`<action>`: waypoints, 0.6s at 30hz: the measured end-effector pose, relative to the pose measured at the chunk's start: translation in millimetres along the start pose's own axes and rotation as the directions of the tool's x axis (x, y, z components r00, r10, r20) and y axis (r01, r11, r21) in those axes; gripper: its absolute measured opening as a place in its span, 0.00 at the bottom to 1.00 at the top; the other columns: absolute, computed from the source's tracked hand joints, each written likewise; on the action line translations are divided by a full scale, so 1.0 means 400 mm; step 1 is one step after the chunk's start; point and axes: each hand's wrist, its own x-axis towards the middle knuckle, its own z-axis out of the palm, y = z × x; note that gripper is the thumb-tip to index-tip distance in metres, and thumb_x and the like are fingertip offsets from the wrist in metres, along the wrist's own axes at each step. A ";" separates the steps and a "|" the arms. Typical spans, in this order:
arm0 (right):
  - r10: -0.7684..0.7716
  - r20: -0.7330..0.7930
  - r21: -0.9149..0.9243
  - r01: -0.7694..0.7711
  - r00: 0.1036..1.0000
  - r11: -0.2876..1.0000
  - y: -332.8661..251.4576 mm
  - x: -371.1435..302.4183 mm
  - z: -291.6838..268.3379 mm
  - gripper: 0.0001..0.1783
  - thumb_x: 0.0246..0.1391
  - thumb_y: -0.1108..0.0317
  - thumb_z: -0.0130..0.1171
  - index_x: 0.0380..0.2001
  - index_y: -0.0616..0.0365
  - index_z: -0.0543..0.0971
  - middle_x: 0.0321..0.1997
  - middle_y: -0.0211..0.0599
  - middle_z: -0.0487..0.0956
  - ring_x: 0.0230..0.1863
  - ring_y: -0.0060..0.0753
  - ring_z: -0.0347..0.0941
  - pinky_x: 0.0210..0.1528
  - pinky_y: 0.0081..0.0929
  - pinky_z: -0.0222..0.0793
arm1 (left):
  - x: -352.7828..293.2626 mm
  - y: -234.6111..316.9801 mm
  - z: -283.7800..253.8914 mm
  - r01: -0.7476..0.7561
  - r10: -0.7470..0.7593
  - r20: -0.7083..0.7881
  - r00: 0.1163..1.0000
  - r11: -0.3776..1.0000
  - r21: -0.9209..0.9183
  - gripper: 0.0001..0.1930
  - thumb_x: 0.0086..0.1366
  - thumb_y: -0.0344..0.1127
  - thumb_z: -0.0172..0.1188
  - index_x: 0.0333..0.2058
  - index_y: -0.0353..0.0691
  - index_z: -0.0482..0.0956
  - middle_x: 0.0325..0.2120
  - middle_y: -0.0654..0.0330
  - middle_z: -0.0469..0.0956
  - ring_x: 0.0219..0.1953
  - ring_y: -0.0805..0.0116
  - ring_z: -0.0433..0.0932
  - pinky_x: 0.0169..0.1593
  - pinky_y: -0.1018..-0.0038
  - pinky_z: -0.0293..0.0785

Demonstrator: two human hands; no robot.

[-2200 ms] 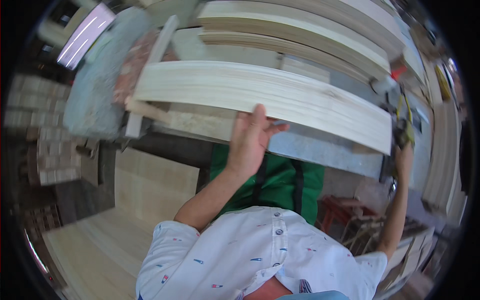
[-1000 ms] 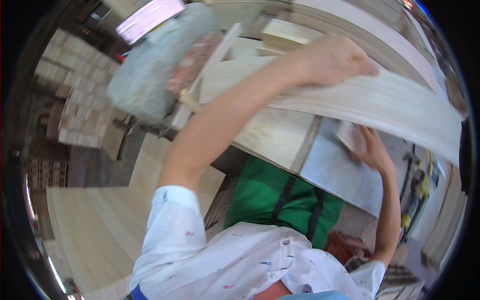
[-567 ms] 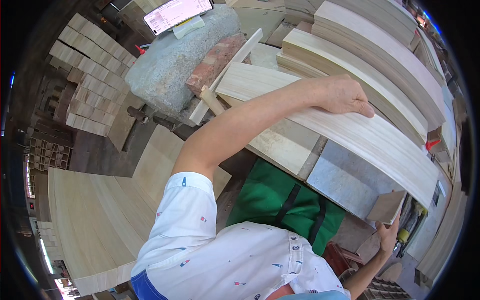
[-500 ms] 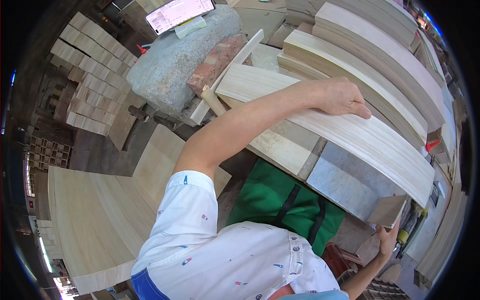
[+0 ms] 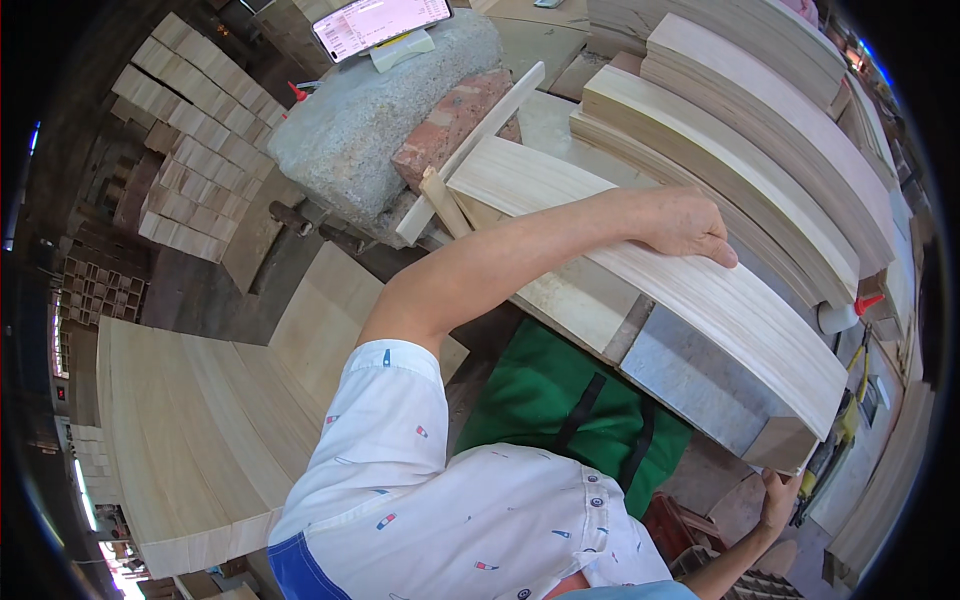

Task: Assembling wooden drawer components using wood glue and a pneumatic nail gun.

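A long pale wooden board [image 5: 700,275] lies slantwise across the bench in front of me. My left hand [image 5: 682,222] rests on top of it past the middle, knuckles up and fingers curled toward its far edge; the fingertips are hidden. At the board's near right end, my right hand [image 5: 778,500] grips a small flat brown piece [image 5: 780,443] from below. That piece stands at the board's end corner, partly under it, and seems to touch it. Its exact kind cannot be made out. The board's far left end lies beside a thin wooden strip [image 5: 475,150].
Stacked boards [image 5: 720,160] lie beyond mine. A white bottle with a red tip [image 5: 840,316] stands by their right end. At the far left are a concrete block [image 5: 370,120], a brick [image 5: 450,125] and a propped phone [image 5: 380,25]. Large panels [image 5: 200,420] stand to my left.
The board's right end has swung toward me, showing more of the white bottle. My right hand has brought the brown piece against the board's end. My left hand keeps its place on the board.
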 end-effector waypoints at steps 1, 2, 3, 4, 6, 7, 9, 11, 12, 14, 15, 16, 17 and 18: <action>0.005 -0.016 0.006 -0.005 1.000 1.000 0.004 -0.001 -0.004 0.36 0.41 0.61 0.63 0.54 0.63 0.64 0.47 0.32 0.70 0.48 0.27 0.65 0.53 0.26 0.58 | -0.001 -0.001 0.002 -0.002 0.002 -0.009 1.000 1.000 -0.001 0.26 0.62 0.55 0.53 0.23 0.33 0.77 0.17 0.49 0.73 0.21 0.54 0.71 0.29 0.61 0.67; 0.019 -0.056 0.011 -0.019 0.998 1.000 0.007 -0.001 -0.008 0.35 0.41 0.61 0.62 0.53 0.63 0.65 0.47 0.32 0.70 0.48 0.27 0.65 0.52 0.26 0.58 | 0.000 -0.003 0.005 0.022 -0.022 0.004 1.000 1.000 0.009 0.25 0.62 0.54 0.53 0.23 0.33 0.77 0.17 0.49 0.74 0.22 0.55 0.72 0.30 0.61 0.67; 0.010 -0.034 0.012 -0.009 0.999 1.000 0.010 0.000 -0.011 0.35 0.41 0.61 0.62 0.53 0.63 0.65 0.47 0.32 0.70 0.48 0.27 0.65 0.52 0.26 0.58 | 0.001 -0.004 0.007 0.037 -0.037 0.019 0.999 0.999 0.015 0.25 0.62 0.54 0.53 0.24 0.33 0.78 0.18 0.49 0.74 0.22 0.55 0.72 0.30 0.62 0.67; 0.019 -0.029 0.028 -0.018 0.999 0.999 0.013 0.002 -0.014 0.38 0.40 0.60 0.64 0.55 0.62 0.64 0.48 0.32 0.70 0.48 0.27 0.65 0.52 0.26 0.59 | 0.002 -0.006 0.010 0.045 -0.045 0.017 0.999 0.999 0.020 0.25 0.62 0.54 0.53 0.24 0.33 0.78 0.18 0.49 0.74 0.22 0.55 0.72 0.30 0.62 0.67; 0.026 -0.021 0.048 -0.025 0.999 0.999 0.018 0.006 -0.018 0.41 0.39 0.60 0.66 0.57 0.62 0.63 0.49 0.32 0.69 0.49 0.27 0.65 0.52 0.26 0.60 | 0.001 -0.010 0.016 0.037 -0.037 0.002 0.999 0.999 -0.013 0.24 0.62 0.53 0.54 0.25 0.33 0.78 0.18 0.49 0.74 0.22 0.55 0.72 0.30 0.62 0.67; 0.016 -0.012 0.052 -0.015 1.000 0.999 0.019 0.008 -0.020 0.41 0.38 0.59 0.66 0.57 0.62 0.63 0.50 0.33 0.69 0.50 0.28 0.65 0.53 0.26 0.60 | 0.002 -0.012 0.020 0.046 -0.046 0.005 0.999 0.999 -0.008 0.24 0.62 0.53 0.54 0.25 0.33 0.78 0.18 0.49 0.74 0.22 0.55 0.72 0.30 0.62 0.67; 0.006 -0.003 0.056 -0.006 1.000 0.998 0.023 0.012 -0.023 0.42 0.38 0.58 0.67 0.56 0.62 0.63 0.50 0.33 0.69 0.50 0.28 0.65 0.54 0.27 0.59 | 0.001 -0.013 0.028 -0.027 0.025 -0.053 0.998 0.999 -0.030 0.24 0.62 0.53 0.54 0.25 0.33 0.79 0.18 0.49 0.75 0.23 0.55 0.72 0.30 0.62 0.67; 0.011 -0.001 0.048 -0.011 1.000 0.999 0.024 0.015 -0.027 0.43 0.38 0.56 0.67 0.57 0.62 0.63 0.50 0.33 0.69 0.51 0.28 0.64 0.55 0.28 0.58 | 0.000 -0.016 0.026 -0.010 0.010 -0.047 0.999 1.000 -0.005 0.24 0.62 0.53 0.54 0.25 0.33 0.79 0.18 0.48 0.75 0.23 0.55 0.73 0.31 0.62 0.68; 0.006 0.007 0.049 -0.006 1.000 0.999 0.024 0.017 -0.029 0.43 0.38 0.56 0.67 0.57 0.62 0.63 0.50 0.33 0.69 0.51 0.28 0.64 0.55 0.28 0.58 | 0.000 -0.016 0.024 0.011 -0.011 -0.031 0.999 1.000 0.013 0.23 0.62 0.52 0.54 0.26 0.33 0.79 0.19 0.48 0.75 0.23 0.55 0.73 0.31 0.62 0.68; 0.095 -0.023 0.000 -0.095 0.995 0.995 0.022 0.019 -0.031 0.42 0.38 0.55 0.67 0.56 0.61 0.63 0.49 0.32 0.69 0.50 0.28 0.64 0.54 0.28 0.58 | 0.000 -0.014 0.020 0.060 -0.060 0.006 0.998 0.998 0.016 0.22 0.62 0.52 0.54 0.28 0.34 0.80 0.23 0.47 0.77 0.28 0.53 0.75 0.35 0.62 0.70; 0.096 0.014 -0.012 -0.096 0.995 0.995 0.021 0.020 -0.031 0.42 0.38 0.55 0.67 0.56 0.61 0.63 0.49 0.32 0.69 0.50 0.28 0.64 0.54 0.28 0.58 | 0.001 -0.012 0.018 0.096 -0.096 0.041 0.995 0.995 0.019 0.21 0.61 0.52 0.55 0.31 0.35 0.81 0.28 0.47 0.79 0.32 0.51 0.77 0.38 0.62 0.72; 0.037 0.009 0.003 -0.037 0.999 0.999 0.021 0.021 -0.031 0.40 0.39 0.56 0.67 0.55 0.61 0.64 0.48 0.31 0.70 0.48 0.27 0.65 0.52 0.27 0.59 | -0.001 -0.010 0.017 0.108 -0.109 0.042 0.993 0.994 0.020 0.21 0.61 0.52 0.55 0.31 0.35 0.81 0.28 0.47 0.79 0.32 0.51 0.77 0.38 0.62 0.72; -0.022 0.002 0.017 0.022 1.000 1.000 0.020 0.023 -0.030 0.38 0.39 0.56 0.66 0.54 0.61 0.65 0.46 0.31 0.70 0.46 0.26 0.65 0.50 0.26 0.61 | -0.002 -0.008 0.017 0.091 -0.092 0.044 0.995 0.996 0.019 0.21 0.61 0.52 0.55 0.31 0.35 0.81 0.28 0.47 0.79 0.32 0.51 0.77 0.38 0.62 0.72; -0.022 0.000 0.019 0.022 1.000 1.000 0.018 0.024 -0.030 0.38 0.39 0.56 0.66 0.54 0.61 0.65 0.46 0.31 0.70 0.46 0.26 0.65 0.50 0.26 0.61 | -0.003 -0.006 0.018 0.070 -0.072 0.052 0.996 0.997 0.021 0.21 0.61 0.52 0.55 0.31 0.36 0.81 0.27 0.47 0.79 0.32 0.51 0.77 0.38 0.62 0.72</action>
